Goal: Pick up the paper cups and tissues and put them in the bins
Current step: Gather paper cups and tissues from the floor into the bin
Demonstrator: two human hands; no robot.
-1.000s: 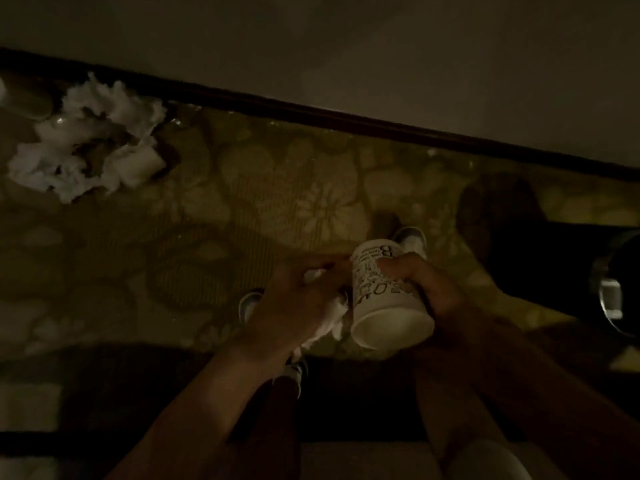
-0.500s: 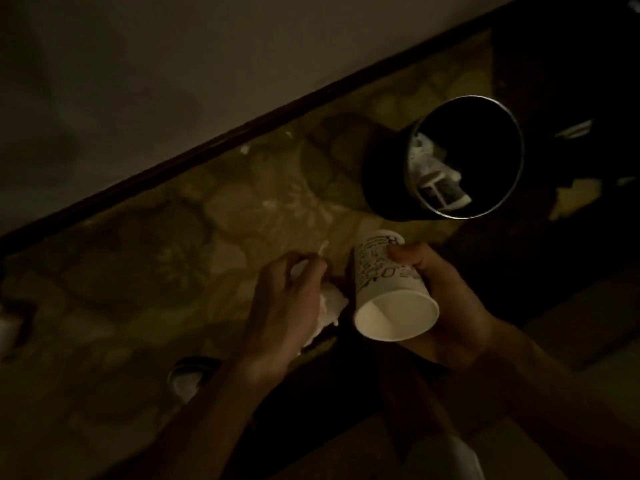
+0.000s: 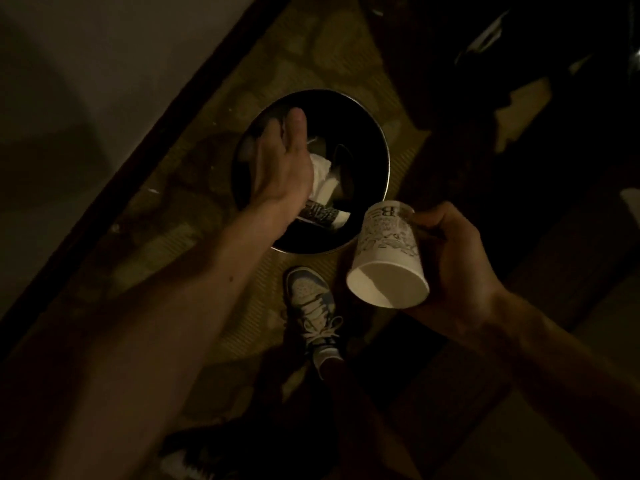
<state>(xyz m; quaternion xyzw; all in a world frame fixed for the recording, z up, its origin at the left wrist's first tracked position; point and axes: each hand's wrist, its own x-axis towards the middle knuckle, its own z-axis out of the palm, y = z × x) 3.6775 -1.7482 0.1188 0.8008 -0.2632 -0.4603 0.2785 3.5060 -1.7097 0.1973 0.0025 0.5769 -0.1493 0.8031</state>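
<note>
Head view showed the left hand [image 3: 280, 168] stretched out over the open mouth of the bin [image 3: 385, 150], its fingers fairly straight and spread rather than clenched, so it read as released. A white tissue [image 3: 320, 174] lay just beside the edge of that palm, inside the rim. Whether it was touching the hand or was already loose among the rubbish could not be told in the dim light. Holding the hand right above the opening made sense, since a light tissue drifts and would only land inside if let go close over the middle.

The right hand [image 3: 450, 258] gripped a printed paper cup [image 3: 388, 258], fingers curled round its wall. It was held just beside the bin's near rim and outside it. The cup was tilted, its open mouth towards the camera and its base towards the bin, probably waiting its turn and kept clear of the left arm.

Down in the bin lay another printed cup [image 3: 320, 214] on its side, under the left wrist, with more white paper around it. The bin stood on a patterned carpet [image 3: 329, 46] near a dark skirting board [image 3: 194, 98]. One pale laced shoe [image 3: 310, 299] was planted just short of the bin.
</note>
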